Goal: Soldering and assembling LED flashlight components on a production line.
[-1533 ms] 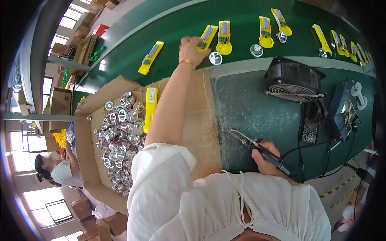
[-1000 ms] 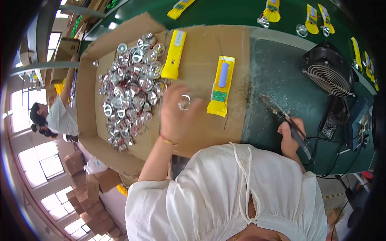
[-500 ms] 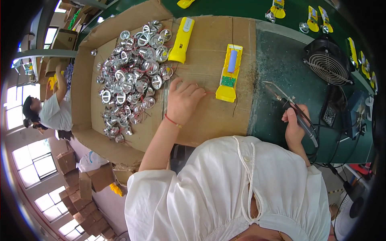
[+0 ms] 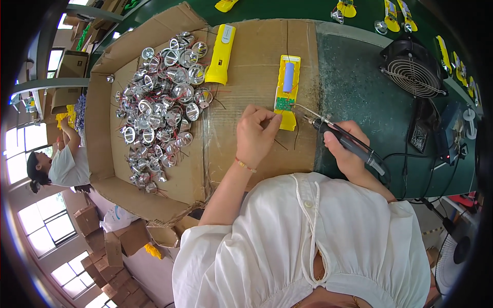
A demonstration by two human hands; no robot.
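Observation:
My right hand point(image 4: 354, 160) is closed round the dark handle of a soldering iron point(image 4: 354, 148). A thin bent metal tube on the iron reaches to the edge of a small green circuit board point(image 4: 283, 103); whether it touches is too small to tell. The board sits in an open yellow flashlight half-shell point(image 4: 288, 121), below a purple cylindrical battery point(image 4: 288, 77). Thumb and fingers of my left hand point(image 4: 254, 134) are pinched together beside the shell's wide end. What they hold is too small to make out, though a dark wire point(image 4: 280, 145) shows just below them.
Left of my hands, a cardboard box point(image 4: 105, 138) holds a heap of silver reflector cups point(image 4: 164, 102) with wires. A closed yellow flashlight body point(image 4: 221, 54) lies at its edge. To the right stands a black fan point(image 4: 413, 72). More yellow shells point(image 4: 391, 18) line the far side.
My left hand has moved right from the box's edge to the shell and closed into a pinch. The soldering iron in my right hand has come left, its tip now at the circuit board.

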